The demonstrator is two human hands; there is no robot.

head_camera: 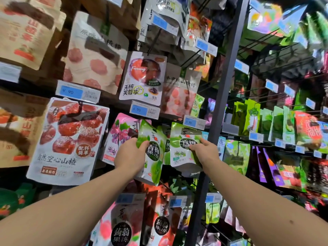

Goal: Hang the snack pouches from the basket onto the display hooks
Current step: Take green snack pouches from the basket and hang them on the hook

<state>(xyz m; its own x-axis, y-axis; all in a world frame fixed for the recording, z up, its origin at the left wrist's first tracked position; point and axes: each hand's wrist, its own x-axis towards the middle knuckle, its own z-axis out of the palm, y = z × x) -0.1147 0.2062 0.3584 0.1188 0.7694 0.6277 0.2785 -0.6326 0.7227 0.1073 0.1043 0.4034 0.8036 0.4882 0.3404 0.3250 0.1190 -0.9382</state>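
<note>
Left hand (130, 155) grips a green pouch (152, 157), tilted, not yet hooked, just left of the hung pouch (182, 139). Right hand (205, 151) touches that one; grip unclear. Basket unseen, so what's left is unknown.

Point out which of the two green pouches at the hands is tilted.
The left green pouch, held in the left hand's grip: it leans askew, while the right green pouch that the right hand touches hangs straight.
</note>
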